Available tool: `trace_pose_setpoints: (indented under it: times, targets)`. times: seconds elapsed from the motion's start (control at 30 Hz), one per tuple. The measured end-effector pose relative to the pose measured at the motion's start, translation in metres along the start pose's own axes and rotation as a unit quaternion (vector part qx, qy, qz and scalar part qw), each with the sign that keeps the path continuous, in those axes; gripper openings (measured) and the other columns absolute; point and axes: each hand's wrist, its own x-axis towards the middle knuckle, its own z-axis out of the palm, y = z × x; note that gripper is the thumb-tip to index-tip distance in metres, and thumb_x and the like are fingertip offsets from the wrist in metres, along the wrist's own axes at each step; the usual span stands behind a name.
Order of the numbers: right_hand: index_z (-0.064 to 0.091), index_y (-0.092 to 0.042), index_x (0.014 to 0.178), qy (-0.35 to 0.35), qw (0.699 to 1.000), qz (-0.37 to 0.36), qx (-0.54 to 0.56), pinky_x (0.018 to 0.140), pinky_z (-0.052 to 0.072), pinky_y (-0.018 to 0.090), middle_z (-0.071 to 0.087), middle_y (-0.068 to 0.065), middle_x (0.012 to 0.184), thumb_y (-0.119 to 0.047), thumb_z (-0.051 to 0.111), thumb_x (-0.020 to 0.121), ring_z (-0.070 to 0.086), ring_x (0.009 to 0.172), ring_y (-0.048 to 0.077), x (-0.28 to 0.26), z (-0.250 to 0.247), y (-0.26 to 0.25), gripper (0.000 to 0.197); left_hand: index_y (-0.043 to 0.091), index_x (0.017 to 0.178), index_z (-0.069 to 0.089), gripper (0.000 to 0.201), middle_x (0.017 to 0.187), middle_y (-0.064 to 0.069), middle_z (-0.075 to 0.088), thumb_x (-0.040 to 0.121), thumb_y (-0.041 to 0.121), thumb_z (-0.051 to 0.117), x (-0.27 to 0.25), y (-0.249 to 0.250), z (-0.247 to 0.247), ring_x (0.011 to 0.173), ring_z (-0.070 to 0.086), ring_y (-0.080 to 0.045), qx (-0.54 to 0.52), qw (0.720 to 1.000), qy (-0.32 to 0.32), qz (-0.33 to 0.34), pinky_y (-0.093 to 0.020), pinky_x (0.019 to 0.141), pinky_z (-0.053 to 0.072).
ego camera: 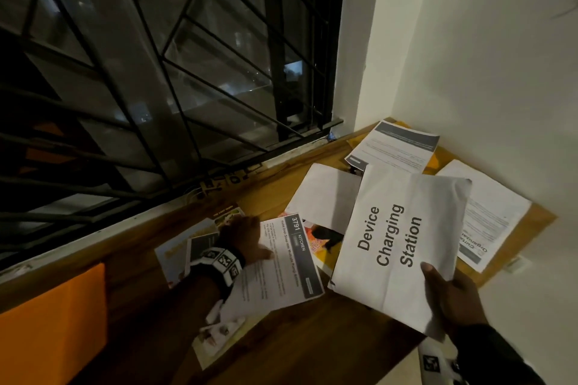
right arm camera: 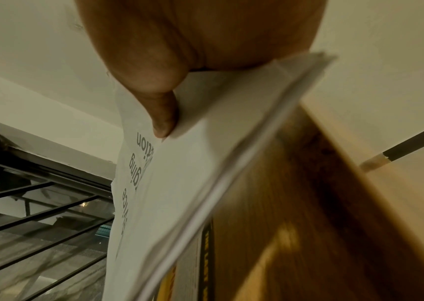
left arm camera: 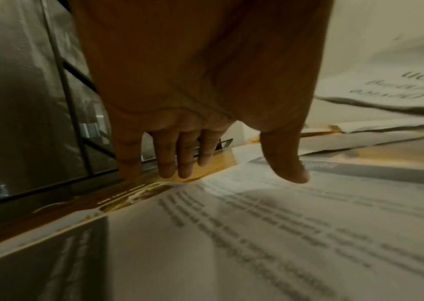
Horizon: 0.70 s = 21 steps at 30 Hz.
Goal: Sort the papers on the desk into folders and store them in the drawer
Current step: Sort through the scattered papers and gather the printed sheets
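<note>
My right hand (ego camera: 450,294) pinches the near edge of a thin stack of white sheets (ego camera: 397,247), thumb on top, the top sheet printed "Device Charging Station" (right arm camera: 180,183). The stack is lifted above the wooden desk (ego camera: 328,331). My left hand (ego camera: 247,237) hovers low over a printed "3791 Kitchen" sheet (ego camera: 281,266), fingers straight and spread (left arm camera: 167,160), thumb tip (left arm camera: 290,173) touching or nearly touching the paper (left arm camera: 257,234). More papers lie scattered: a blank sheet (ego camera: 322,194), a dark-headed sheet (ego camera: 397,147), a printed sheet (ego camera: 491,216) by the wall.
Colourful flyers (ego camera: 187,247) and a photo leaflet (ego camera: 219,334) lie under my left arm. An orange panel or folder (ego camera: 56,325) is at the lower left. A barred window (ego camera: 156,72) runs along the desk's far side; a white wall (ego camera: 469,56) closes the right.
</note>
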Motion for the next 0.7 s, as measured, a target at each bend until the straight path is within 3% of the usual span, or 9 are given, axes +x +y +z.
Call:
trace_pose_setpoints:
  times: [0.1, 0.2, 0.27, 0.37, 0.47, 0.6, 0.63, 0.7]
  targets:
    - [0.067, -0.007, 0.111, 0.001, 1.000, 0.001, -0.011, 0.086, 0.052, 0.046, 0.072, 0.002, 0.099, -0.029, 0.065, 0.093, 0.066, 0.092, 0.030, 0.004, -0.001, 0.003, 0.028, 0.022, 0.154, 0.014, 0.104, 0.159, -0.010, 0.025, 0.076, 0.068, 0.064, 0.021, -0.024, 0.005, 0.143, 0.031, -0.034, 0.028, 0.998, -0.062, -0.018, -0.052, 0.113, 0.032]
    - [0.066, -0.009, 0.110, -0.008, 1.000, 0.007, -0.014, 0.083, 0.052, 0.044, 0.071, 0.000, 0.099, -0.029, 0.063, 0.094, 0.066, 0.091, 0.027, 0.006, -0.001, 0.004, 0.026, 0.028, 0.147, 0.026, 0.099, 0.153, -0.007, 0.036, 0.068, 0.069, 0.069, 0.029, -0.033, 0.009, 0.138, 0.038, -0.033, 0.044, 0.998, -0.049, 0.009, -0.052, 0.107, 0.039]
    - [0.065, -0.012, 0.108, -0.013, 1.000, 0.008, -0.009, 0.073, 0.052, 0.038, 0.070, -0.001, 0.098, -0.029, 0.062, 0.095, 0.066, 0.089, 0.024, 0.006, 0.000, 0.002, 0.022, 0.029, 0.142, 0.033, 0.095, 0.149, -0.005, 0.040, 0.065, 0.068, 0.073, 0.028, -0.034, 0.007, 0.136, 0.040, -0.032, 0.038, 0.998, -0.035, 0.022, -0.049, 0.106, 0.040]
    - [0.064, -0.013, 0.106, -0.013, 1.000, -0.002, -0.006, 0.064, 0.049, 0.031, 0.069, -0.003, 0.096, -0.029, 0.062, 0.095, 0.064, 0.086, 0.020, 0.010, 0.001, -0.003, 0.019, 0.026, 0.139, 0.043, 0.071, 0.143, -0.003, 0.049, 0.080, 0.051, 0.071, 0.028, -0.038, 0.004, 0.132, 0.046, -0.027, 0.025, 0.999, -0.008, 0.047, -0.042, 0.103, 0.043]
    - [0.064, -0.014, 0.106, -0.014, 1.000, -0.008, -0.014, 0.067, 0.048, 0.032, 0.068, -0.004, 0.096, -0.030, 0.062, 0.095, 0.062, 0.084, 0.017, 0.016, 0.005, -0.007, 0.020, 0.022, 0.139, 0.049, 0.045, 0.140, -0.004, 0.055, 0.095, 0.028, 0.058, 0.021, -0.045, -0.002, 0.130, 0.050, -0.026, -0.037, 0.997, 0.026, 0.064, -0.037, 0.103, 0.041]
    - [0.062, -0.015, 0.106, -0.034, 0.999, -0.023, -0.018, 0.069, 0.047, 0.033, 0.068, -0.004, 0.097, -0.032, 0.060, 0.096, 0.062, 0.086, 0.017, 0.022, 0.017, -0.011, 0.019, 0.018, 0.146, 0.043, 0.053, 0.149, -0.007, 0.044, 0.096, 0.019, 0.060, 0.003, -0.073, -0.014, 0.138, 0.041, -0.028, -0.161, 0.979, 0.092, 0.078, -0.040, 0.114, 0.030]
    - [0.062, -0.016, 0.106, -0.039, 0.999, -0.024, -0.018, 0.072, 0.047, 0.034, 0.068, -0.003, 0.098, -0.032, 0.059, 0.096, 0.062, 0.087, 0.017, 0.023, 0.022, -0.012, 0.019, 0.019, 0.147, 0.042, 0.055, 0.148, -0.008, 0.046, 0.095, 0.017, 0.061, -0.002, -0.084, -0.016, 0.134, 0.045, -0.028, -0.220, 0.966, 0.110, 0.082, -0.043, 0.114, 0.035]
    - [0.061, -0.017, 0.109, -0.052, 0.997, -0.035, -0.035, 0.082, 0.047, 0.040, 0.068, -0.003, 0.101, -0.036, 0.058, 0.096, 0.060, 0.090, 0.018, 0.027, 0.030, -0.012, 0.023, 0.024, 0.141, 0.046, 0.048, 0.131, -0.008, 0.060, 0.096, 0.013, 0.059, -0.014, -0.097, -0.022, 0.117, 0.060, -0.024, -0.369, 0.919, 0.128, 0.058, -0.048, 0.101, 0.049]
